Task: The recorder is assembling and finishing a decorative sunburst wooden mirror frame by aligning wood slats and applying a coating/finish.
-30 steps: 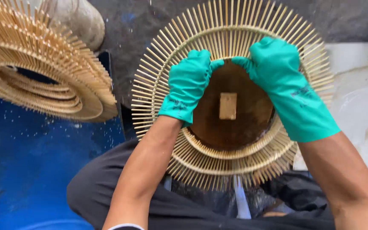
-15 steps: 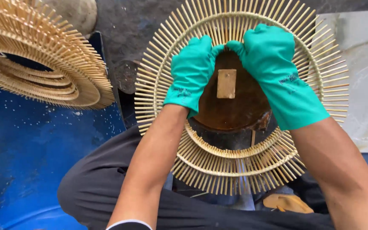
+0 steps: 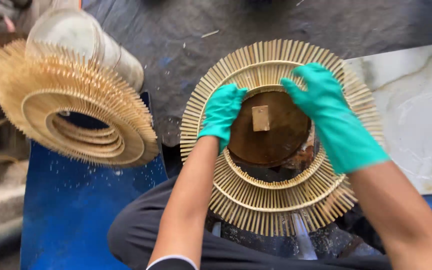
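The round sunburst frame of bamboo sticks [image 3: 276, 200] sits over a rusty brown disc [image 3: 271, 132] in front of the person's lap. Since a moment ago both gloved hands have parted: the left hand [image 3: 221, 112] curls over the inner ring's edge, the right hand [image 3: 333, 117] spreads flat across the sticks, suggesting repositioning. A stack of finished frames [image 3: 76, 110] lies to the left on blue sheeting [image 3: 66, 210].

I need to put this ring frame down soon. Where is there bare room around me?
Free: the blue surface below the stacked rings, and the marble slab right of the ring frame. Crowded: the centre, where left hand and right hand work over the round mould.
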